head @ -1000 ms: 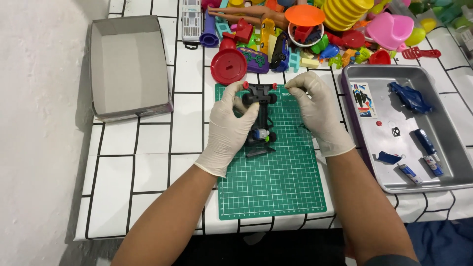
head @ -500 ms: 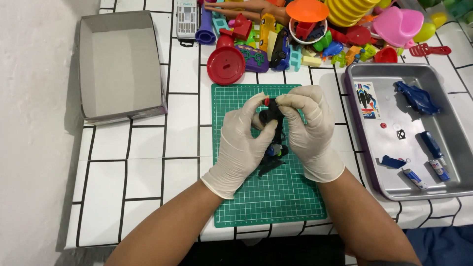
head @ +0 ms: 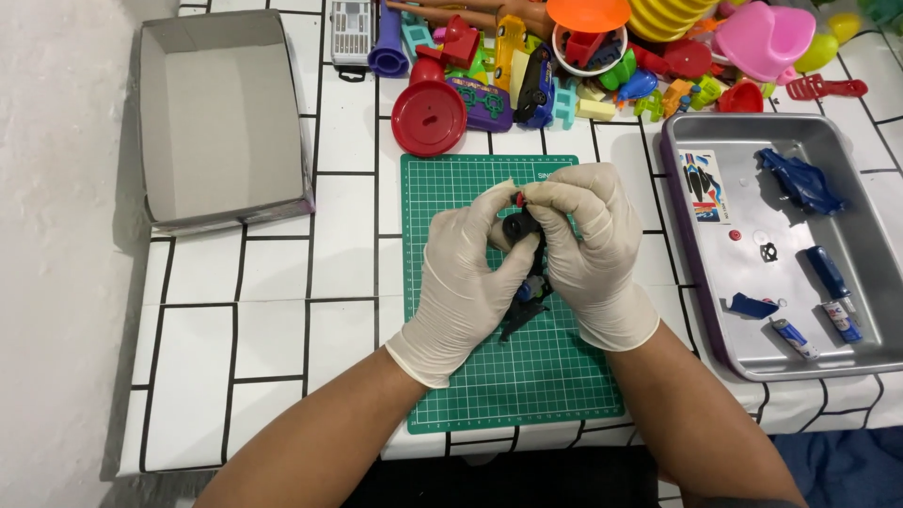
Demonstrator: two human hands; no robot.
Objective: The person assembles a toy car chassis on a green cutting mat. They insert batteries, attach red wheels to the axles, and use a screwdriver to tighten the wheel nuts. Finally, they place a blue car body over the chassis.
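Note:
Both my hands wear pale latex gloves and meet over the green cutting mat [head: 489, 381]. Between them is a small black toy car chassis [head: 524, 282] with a black wheel and a red hub at its top end. My left hand [head: 466, 282] grips the chassis from the left side. My right hand [head: 588, 249] grips it from the right, its fingers pinched at the wheel end. Much of the chassis is hidden by my fingers; its lower end sticks out below my palms, above the mat.
A metal tray [head: 691, 301] on the right holds a blue car body shell [head: 800, 181], a sticker sheet, a screwdriver and small parts. An open grey cardboard box [head: 221, 122] sits at the left. A red lid [head: 429, 118] and several colourful plastic toys crowd the far edge.
My hands have drawn together around the chassis and lifted it nearer to me over the mat. The view has shifted slightly, and my fingers have closed tighter on the wheel end.

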